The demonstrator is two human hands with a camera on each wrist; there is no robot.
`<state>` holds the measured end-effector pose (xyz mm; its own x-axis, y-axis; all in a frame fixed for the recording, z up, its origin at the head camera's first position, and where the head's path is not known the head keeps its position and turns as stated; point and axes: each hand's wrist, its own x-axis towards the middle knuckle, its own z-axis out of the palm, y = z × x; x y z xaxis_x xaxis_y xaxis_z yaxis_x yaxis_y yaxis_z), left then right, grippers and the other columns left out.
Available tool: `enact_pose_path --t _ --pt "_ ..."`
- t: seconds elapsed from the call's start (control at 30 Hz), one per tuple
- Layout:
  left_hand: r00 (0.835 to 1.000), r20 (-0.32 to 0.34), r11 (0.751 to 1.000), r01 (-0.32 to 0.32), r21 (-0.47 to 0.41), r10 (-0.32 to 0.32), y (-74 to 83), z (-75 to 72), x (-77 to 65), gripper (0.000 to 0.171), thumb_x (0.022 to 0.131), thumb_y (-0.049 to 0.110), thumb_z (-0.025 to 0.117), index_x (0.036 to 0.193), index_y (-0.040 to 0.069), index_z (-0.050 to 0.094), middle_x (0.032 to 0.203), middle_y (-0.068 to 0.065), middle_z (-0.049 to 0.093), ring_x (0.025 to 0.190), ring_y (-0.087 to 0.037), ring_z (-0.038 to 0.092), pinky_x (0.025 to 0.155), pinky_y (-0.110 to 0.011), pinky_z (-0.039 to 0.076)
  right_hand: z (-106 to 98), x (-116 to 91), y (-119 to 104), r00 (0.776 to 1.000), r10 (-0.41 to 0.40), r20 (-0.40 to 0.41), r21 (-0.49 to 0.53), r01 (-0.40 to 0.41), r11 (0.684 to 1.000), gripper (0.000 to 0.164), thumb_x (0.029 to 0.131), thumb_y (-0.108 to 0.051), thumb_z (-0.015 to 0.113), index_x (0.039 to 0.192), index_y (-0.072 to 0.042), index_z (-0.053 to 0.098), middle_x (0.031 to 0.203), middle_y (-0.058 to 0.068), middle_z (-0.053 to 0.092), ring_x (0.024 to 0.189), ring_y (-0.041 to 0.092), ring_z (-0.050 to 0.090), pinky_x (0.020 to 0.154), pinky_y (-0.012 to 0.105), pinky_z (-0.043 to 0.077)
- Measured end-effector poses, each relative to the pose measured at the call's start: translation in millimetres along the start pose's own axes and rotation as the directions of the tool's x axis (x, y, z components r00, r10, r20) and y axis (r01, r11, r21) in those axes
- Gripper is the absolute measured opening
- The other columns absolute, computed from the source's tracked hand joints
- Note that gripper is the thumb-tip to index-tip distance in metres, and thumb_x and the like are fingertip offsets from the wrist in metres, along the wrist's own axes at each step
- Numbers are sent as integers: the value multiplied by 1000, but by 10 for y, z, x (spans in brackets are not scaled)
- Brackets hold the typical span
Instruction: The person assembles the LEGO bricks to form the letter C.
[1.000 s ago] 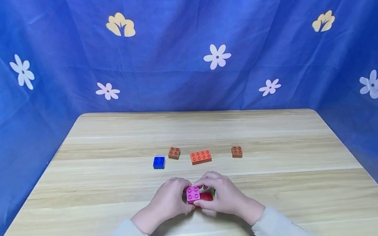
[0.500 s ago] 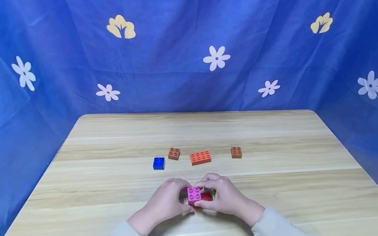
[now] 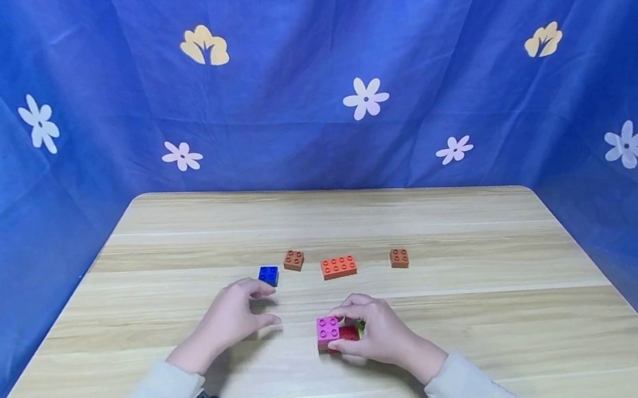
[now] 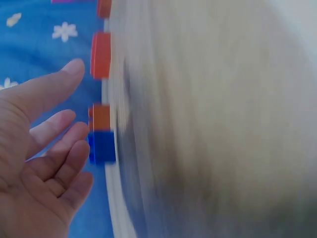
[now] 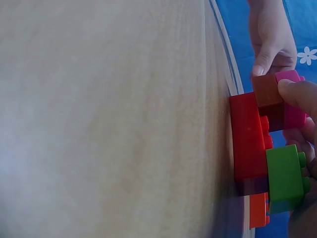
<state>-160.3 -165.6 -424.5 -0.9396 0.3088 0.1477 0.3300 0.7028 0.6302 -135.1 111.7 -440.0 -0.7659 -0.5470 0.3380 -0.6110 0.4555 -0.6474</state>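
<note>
My right hand [image 3: 380,332] grips the pink brick [image 3: 327,328] at the top of a small stack, its thumb against the pink side. In the right wrist view, a brown brick [image 5: 268,99] sits beneath the pink one, on one end of a long red brick [image 5: 246,139]. A green brick [image 5: 285,178] is on the red brick's other end. My left hand [image 3: 234,317], thumb and fingers apart and holding nothing, is beside a blue brick [image 3: 268,276]. The left wrist view shows its fingers loosely bent, apart from the blue brick [image 4: 102,147].
A brown brick [image 3: 294,260] lies just beyond the blue one. Farther right are an orange-red brick [image 3: 339,266] with two rows of studs and another brown brick [image 3: 399,258]. Blue cloth [image 3: 302,90] with flowers surrounds the wooden table [image 3: 471,328].
My left hand has let go of the stack and moved left and away from me, up to the blue brick. The right hand stays on the stack.
</note>
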Motion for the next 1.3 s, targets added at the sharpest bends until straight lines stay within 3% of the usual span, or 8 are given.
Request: enact_pose_path --t 0.37,0.63,0.9,1.3 --pt "987 -71 989 144 -39 -146 -305 -190 157 46 72 20 83 107 -3 64 106 -18 66 100 -36 60 91 -50 46 0 8 -5 1000 0 -2 15 0 1000 42 72 -25 84 110 -13 72 93 -12 60 83 11 56 74 21 48" --pt "989 -53 988 129 -89 -135 -432 -165 289 55 72 16 83 116 -8 60 111 -21 64 103 -37 58 94 -49 44 2 10 -6 1000 -7 4 13 7 1000 42 72 -25 84 110 -12 71 93 -11 61 84 10 57 76 22 49" --pt "992 -32 982 120 -143 -126 -421 -120 386 54 72 10 82 118 -7 60 115 -22 62 107 -37 56 96 -49 42 -3 11 0 1000 10 5 17 -10 1000 42 72 -26 84 110 -15 71 93 -12 60 84 9 57 75 22 49" --pt "991 -14 985 133 -106 -136 -378 -76 456 43 74 7 79 111 -6 63 110 -20 64 103 -37 58 95 -50 43 4 12 14 1000 0 -1 8 0 1000 42 72 -27 84 110 -14 71 93 -12 60 83 7 56 75 22 49"
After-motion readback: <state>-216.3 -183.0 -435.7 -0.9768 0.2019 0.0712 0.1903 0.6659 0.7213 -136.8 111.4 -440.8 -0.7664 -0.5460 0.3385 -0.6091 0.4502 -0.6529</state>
